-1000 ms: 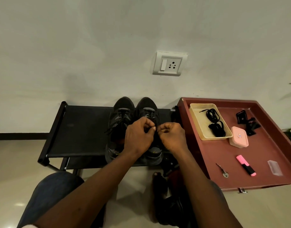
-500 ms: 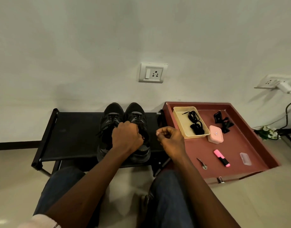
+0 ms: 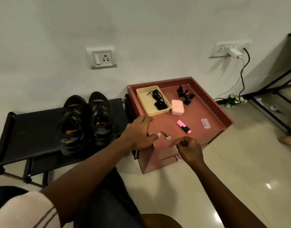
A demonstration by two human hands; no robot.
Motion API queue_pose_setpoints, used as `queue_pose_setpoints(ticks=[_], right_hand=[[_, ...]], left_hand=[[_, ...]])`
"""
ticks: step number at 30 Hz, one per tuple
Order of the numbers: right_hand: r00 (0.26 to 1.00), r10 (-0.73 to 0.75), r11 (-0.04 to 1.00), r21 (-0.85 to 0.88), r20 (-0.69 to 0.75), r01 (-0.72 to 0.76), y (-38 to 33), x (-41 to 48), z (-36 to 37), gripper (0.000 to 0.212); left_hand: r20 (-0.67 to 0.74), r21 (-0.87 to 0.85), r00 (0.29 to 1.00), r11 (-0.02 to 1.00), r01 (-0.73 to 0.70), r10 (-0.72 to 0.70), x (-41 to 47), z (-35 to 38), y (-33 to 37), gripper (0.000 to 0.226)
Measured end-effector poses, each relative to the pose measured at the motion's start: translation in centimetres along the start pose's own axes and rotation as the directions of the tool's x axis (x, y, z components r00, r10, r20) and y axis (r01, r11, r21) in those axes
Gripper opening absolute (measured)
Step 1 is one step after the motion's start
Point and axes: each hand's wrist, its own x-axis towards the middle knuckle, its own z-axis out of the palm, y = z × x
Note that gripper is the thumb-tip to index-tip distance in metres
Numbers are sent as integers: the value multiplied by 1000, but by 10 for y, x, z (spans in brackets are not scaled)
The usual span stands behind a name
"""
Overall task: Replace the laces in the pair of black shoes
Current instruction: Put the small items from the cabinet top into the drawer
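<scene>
**Reaching for fresh laces**

The left hand (image 3: 139,134) hovers spread over the red tray (image 3: 212,111), at its near corner. The right hand (image 3: 190,150), at its front edge, is curled, perhaps pinching something. The black shoes (image 3: 85,122) sit left of it. Best to lift one lace bundle (image 3: 158,99) cleanly from the yellow box (image 3: 142,96).

A room in a home: glossy cream floor tiles (image 3: 240,162), a plain white wall (image 3: 43,46) with a socket plate (image 3: 102,57) at 12 o'clock, a plugged-in charger (image 3: 235,52) at 2 o'clock, and a low black shoe rack (image 3: 34,129) at 9 o'clock carrying black shoes (image 3: 85,119).
</scene>
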Motion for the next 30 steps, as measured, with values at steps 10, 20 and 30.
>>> queue_pose_setpoints(ticks=[10, 20, 30], right_hand=[[965, 255, 916, -334, 64, -220, 102, 58, 11, 65], [977, 195, 944, -252, -86, -211, 119, 98, 39, 23], [968, 226, 960, -142, -113, -240, 118, 92, 40, 16]], left_hand=[[-27, 337, 999, 942, -14, 24, 60, 106, -3, 91], [-201, 205, 975, 977, -56, 98, 61, 122, -13, 77], [-204, 189, 974, 980, -60, 99, 60, 121, -14, 76]])
